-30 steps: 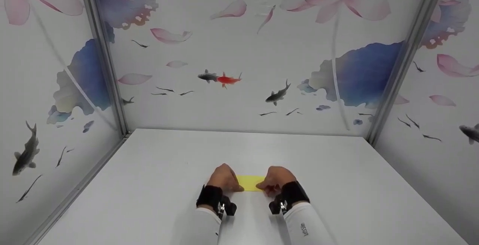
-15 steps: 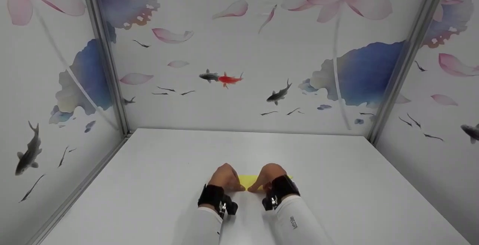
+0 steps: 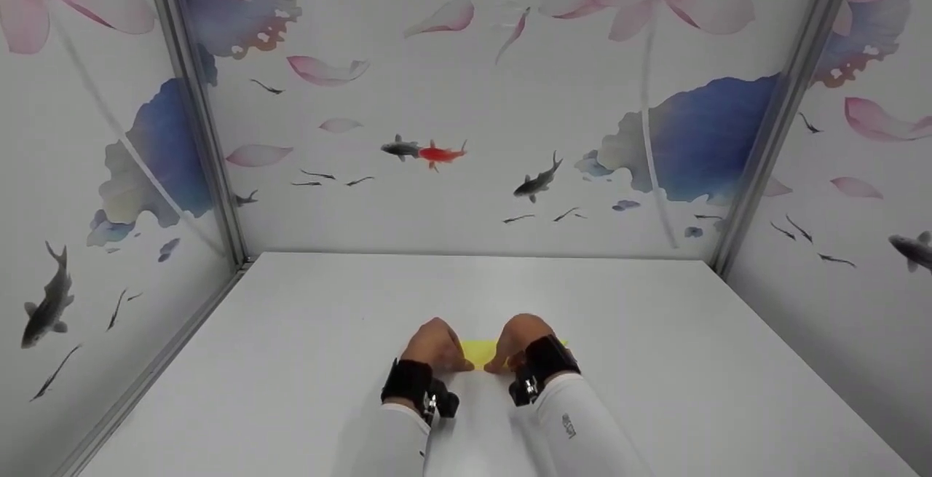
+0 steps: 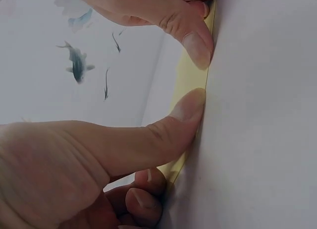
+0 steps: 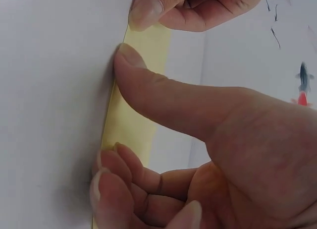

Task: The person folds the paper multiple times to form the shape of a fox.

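Observation:
A yellow sheet of paper [image 3: 477,352], narrow as seen here, lies flat on the white table between the two hands. My left hand [image 3: 435,346] holds its left part, the thumb on the near edge and the fingers curled beside it. Close by, my right hand [image 3: 526,342] has its thumb on the same edge, a small gap from the left thumb. In the right wrist view, the right fingers are curled at the near edge of the paper [image 5: 129,122], further along from the thumb. The right hand hides much of the paper's right part in the head view.
The white table [image 3: 313,317] stretches out around the hands. Printed panels [image 3: 328,207] with fish and petals enclose it at the back and both sides, joined by grey metal posts [image 3: 207,135]. Each wrist wears a black strap with a small camera [image 3: 440,398].
My right hand has slid left along the paper's near edge towards the left hand, uncovering the paper's right corner. The left hand has stayed in place. Little differs over the last half second.

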Motion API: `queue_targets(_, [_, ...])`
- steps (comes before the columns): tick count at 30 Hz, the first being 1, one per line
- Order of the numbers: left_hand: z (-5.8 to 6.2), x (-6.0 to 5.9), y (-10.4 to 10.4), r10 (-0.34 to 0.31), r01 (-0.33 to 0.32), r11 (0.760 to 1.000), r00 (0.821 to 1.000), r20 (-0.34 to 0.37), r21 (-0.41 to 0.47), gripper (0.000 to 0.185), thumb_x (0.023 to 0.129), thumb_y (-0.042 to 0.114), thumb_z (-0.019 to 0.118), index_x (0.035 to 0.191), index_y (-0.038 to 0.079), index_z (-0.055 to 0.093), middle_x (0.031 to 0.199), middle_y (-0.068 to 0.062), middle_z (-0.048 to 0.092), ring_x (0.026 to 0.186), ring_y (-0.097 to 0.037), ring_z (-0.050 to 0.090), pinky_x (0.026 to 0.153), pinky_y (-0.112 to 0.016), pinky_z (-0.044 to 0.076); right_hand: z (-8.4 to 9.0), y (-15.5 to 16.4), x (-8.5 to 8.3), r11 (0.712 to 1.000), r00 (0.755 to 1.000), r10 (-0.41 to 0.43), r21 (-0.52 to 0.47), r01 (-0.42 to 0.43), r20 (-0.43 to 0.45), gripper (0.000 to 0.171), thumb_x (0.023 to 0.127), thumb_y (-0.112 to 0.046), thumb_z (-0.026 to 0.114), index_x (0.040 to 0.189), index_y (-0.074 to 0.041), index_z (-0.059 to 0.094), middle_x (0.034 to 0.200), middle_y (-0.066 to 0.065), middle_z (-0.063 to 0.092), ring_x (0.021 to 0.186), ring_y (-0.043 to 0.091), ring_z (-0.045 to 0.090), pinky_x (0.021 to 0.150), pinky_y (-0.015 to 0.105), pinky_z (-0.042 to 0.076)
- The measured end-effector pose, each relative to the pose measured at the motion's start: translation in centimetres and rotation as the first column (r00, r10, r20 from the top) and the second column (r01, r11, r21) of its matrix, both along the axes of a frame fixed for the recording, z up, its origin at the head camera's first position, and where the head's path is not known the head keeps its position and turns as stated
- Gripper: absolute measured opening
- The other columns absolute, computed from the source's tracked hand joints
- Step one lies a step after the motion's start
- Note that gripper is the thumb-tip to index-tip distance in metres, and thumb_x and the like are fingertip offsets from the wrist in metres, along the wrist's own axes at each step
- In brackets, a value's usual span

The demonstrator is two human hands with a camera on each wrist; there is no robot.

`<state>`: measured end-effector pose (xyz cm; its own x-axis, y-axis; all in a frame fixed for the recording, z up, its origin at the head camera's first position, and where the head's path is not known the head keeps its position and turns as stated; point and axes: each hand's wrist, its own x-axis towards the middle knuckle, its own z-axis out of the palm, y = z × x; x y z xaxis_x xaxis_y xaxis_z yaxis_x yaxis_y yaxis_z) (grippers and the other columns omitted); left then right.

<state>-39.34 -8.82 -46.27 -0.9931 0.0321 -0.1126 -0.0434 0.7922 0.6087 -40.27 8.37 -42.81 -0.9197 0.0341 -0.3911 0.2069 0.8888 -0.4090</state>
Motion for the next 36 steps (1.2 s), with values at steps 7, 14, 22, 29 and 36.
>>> queue_targets(7, [0.1,-0.1,-0.2,-0.009,0.009,1.0,1.0,-0.005,0.0,0.024,0.079,0.019,0.099,0.091,0.003,0.085,0.1,-0.01,0.081,0.087,-0.021,0.064,0.094,-0.04,0.061,-0.9,2.0,-1.6,1.0,0.998,0.016,-0.026,-0.014,0.054,0.038,0.085,-0.035,0.095,0.067,-0.012,0.071,0.065,-0.002,0.065,0.065,0.011,0.057,0.063,0.023,0.044])
queue_targets(14, [-0.1,0.2,-0.4,-0.028,0.027,1.0,0.999,-0.04,-0.007,0.021,0.081,0.02,0.098,0.087,0.005,0.085,0.096,-0.007,0.08,0.085,-0.019,0.063,0.086,-0.037,0.06,-0.9,4.7,-2.6,0.993,0.974,-0.036,-0.101,0.06,0.225,0.034,0.091,-0.033,0.091,0.073,-0.01,0.072,0.068,-0.001,0.066,0.067,0.009,0.061,0.067,0.022,0.049])
queue_targets(22, [0.0,0.4,-0.6,-0.058,0.058,0.998,0.996,-0.074,0.005,0.02,0.08,0.018,0.098,0.086,0.005,0.085,0.091,-0.007,0.079,0.079,-0.019,0.062,0.077,-0.033,0.056,-0.6,7.8,-2.6,0.988,0.969,-0.078,-0.114,0.107,0.236,0.034,0.09,-0.03,0.091,0.073,-0.01,0.071,0.065,-0.003,0.062,0.066,0.008,0.058,0.067,0.022,0.048])
queue_targets(29, [0.0,0.5,-0.7,-0.062,0.062,0.998,0.996,-0.069,-0.002,0.019,0.081,0.019,0.098,0.085,0.006,0.084,0.088,-0.006,0.079,0.078,-0.018,0.062,0.075,-0.032,0.055,-0.7,9.0,-2.2,0.983,0.962,-0.052,-0.155,0.096,0.269,0.033,0.094,-0.03,0.087,0.072,-0.012,0.071,0.065,-0.004,0.065,0.063,0.005,0.059,0.063,0.017,0.044])
queue_targets(36, [0.2,0.3,-0.8,-0.053,0.053,0.999,0.998,-0.04,-0.006,0.018,0.082,0.018,0.097,0.086,0.006,0.085,0.091,-0.006,0.079,0.08,-0.019,0.064,0.076,-0.033,0.056,-1.0,9.7,-2.1,0.986,0.968,0.005,-0.165,0.038,0.25,0.04,0.095,-0.032,0.086,0.064,-0.016,0.066,0.062,-0.007,0.064,0.056,0.001,0.05,0.057,0.015,0.034])
